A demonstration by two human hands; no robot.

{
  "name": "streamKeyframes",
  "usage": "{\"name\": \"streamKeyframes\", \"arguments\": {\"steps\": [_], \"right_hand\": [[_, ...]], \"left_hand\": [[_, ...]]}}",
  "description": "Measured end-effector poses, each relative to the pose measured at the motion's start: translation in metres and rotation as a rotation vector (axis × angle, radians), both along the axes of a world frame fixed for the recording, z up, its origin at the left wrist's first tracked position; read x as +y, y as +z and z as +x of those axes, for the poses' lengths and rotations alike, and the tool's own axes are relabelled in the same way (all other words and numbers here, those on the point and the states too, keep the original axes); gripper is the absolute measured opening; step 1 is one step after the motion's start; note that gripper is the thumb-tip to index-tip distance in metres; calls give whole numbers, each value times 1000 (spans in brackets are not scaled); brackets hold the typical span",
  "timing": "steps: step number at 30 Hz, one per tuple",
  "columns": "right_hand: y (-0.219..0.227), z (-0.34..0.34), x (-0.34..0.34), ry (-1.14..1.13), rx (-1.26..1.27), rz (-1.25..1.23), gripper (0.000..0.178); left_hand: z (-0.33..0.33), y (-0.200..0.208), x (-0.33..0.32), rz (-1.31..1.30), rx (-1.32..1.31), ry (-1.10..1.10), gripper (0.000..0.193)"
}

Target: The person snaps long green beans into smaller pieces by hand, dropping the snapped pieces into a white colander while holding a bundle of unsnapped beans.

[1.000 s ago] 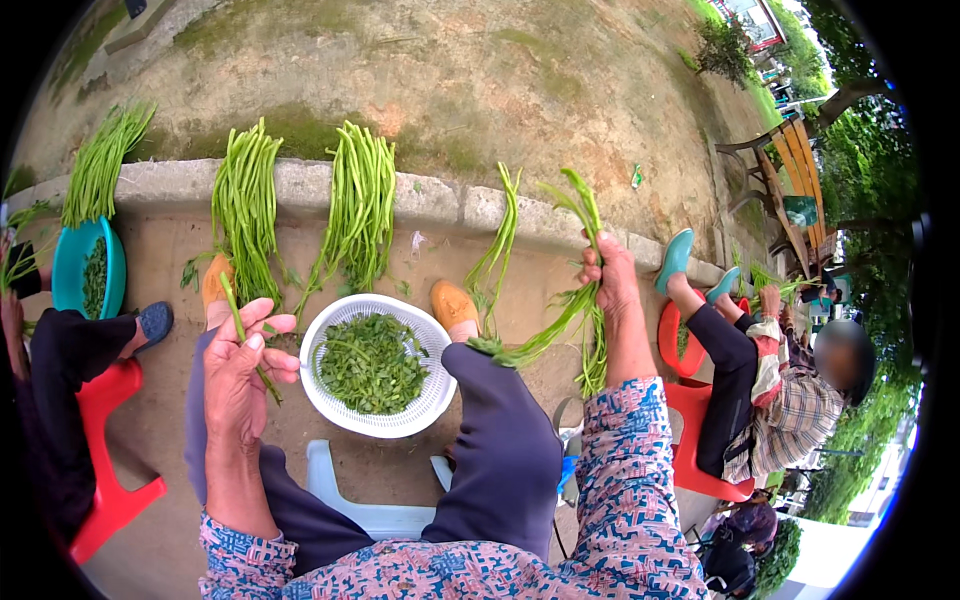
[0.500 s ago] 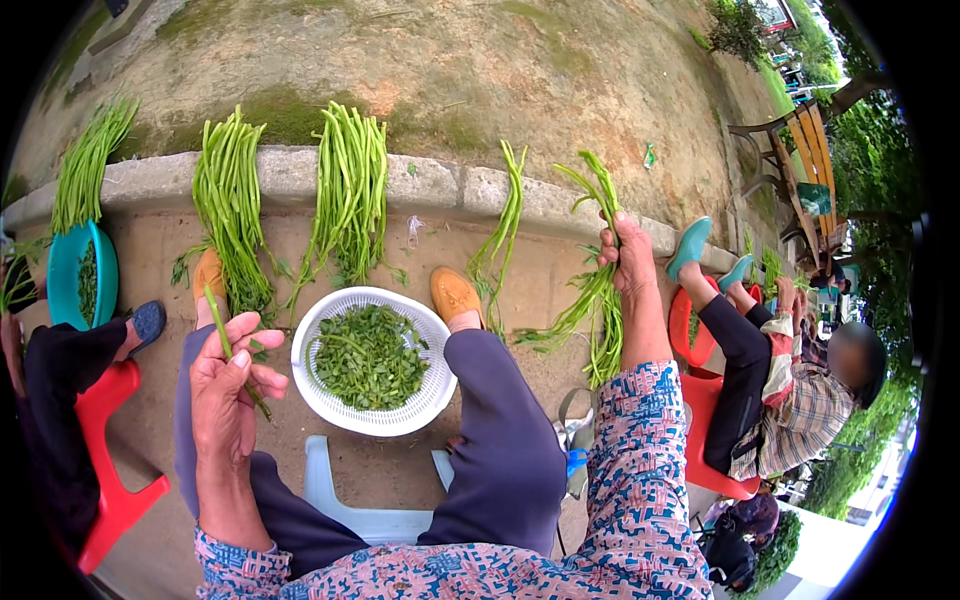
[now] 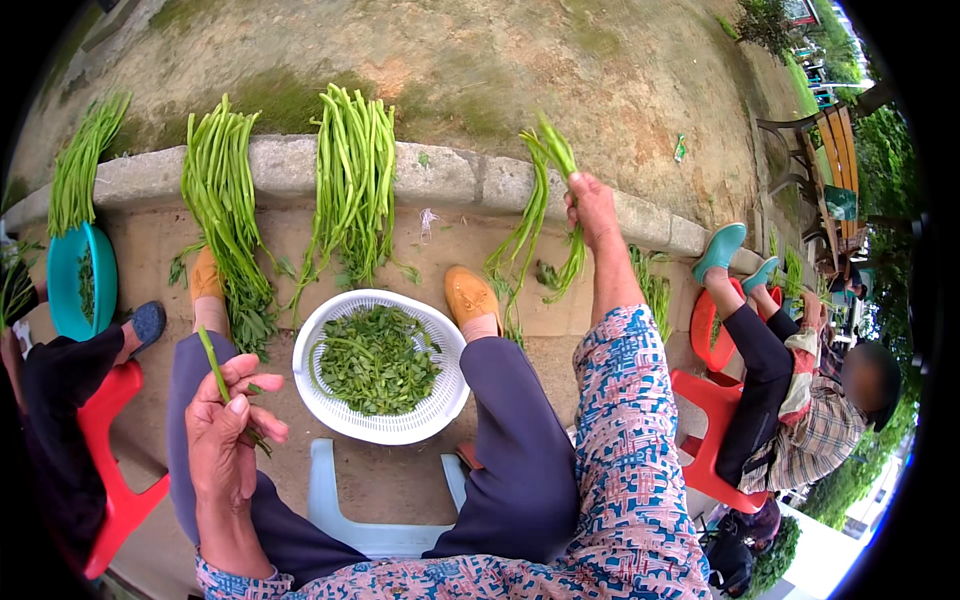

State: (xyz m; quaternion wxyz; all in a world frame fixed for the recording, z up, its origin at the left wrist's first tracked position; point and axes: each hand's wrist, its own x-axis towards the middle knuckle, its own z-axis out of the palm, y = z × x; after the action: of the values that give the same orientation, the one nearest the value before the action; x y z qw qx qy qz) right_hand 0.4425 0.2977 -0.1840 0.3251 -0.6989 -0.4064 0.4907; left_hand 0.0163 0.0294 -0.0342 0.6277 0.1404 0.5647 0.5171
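Note:
My left hand [image 3: 225,425], raised over my left knee, pinches a short green stalk [image 3: 210,352] and a bit of leaf between thumb and fingers. Out at the stone curb, my right hand [image 3: 597,208] is closed around a small bunch of green stalks [image 3: 556,145]. That bunch is right beside a thin pile of stalks [image 3: 533,195] draped over the curb; whether they touch I cannot tell. Between my feet stands a white plastic basket [image 3: 457,400] holding picked green leaves [image 3: 380,365]. Two thick bundles of stalks [image 3: 356,160] hang over the curb beyond it.
The curb [image 3: 430,180] runs across in front of me. A pale blue stool [image 3: 370,535] is under me. At left are a teal basin [image 3: 68,285] and a red stool [image 3: 120,480]; at right, a seated person [image 3: 800,420] and a red basin [image 3: 712,330].
My right hand has carried its bunch left and slightly farther out, to the thin pile on the curb. The left hand has sunk slightly, still pinching the stalk.

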Motion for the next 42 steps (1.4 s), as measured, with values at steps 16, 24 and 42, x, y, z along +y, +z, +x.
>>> {"name": "streamKeyframes", "arguments": {"steps": [16, 24, 42], "right_hand": [[-61, -11, -34, -205, 11, 8, 23], [-96, 9, -26, -227, -275, 168, 27], [-64, -40, -29, -69, -840, 66, 42]], "left_hand": [[4, -3, -1, -30, -3, -3, 40], [5, -2, 1, -42, -6, -25, 40], [10, 0, 2, -76, 0, -7, 39]]}}
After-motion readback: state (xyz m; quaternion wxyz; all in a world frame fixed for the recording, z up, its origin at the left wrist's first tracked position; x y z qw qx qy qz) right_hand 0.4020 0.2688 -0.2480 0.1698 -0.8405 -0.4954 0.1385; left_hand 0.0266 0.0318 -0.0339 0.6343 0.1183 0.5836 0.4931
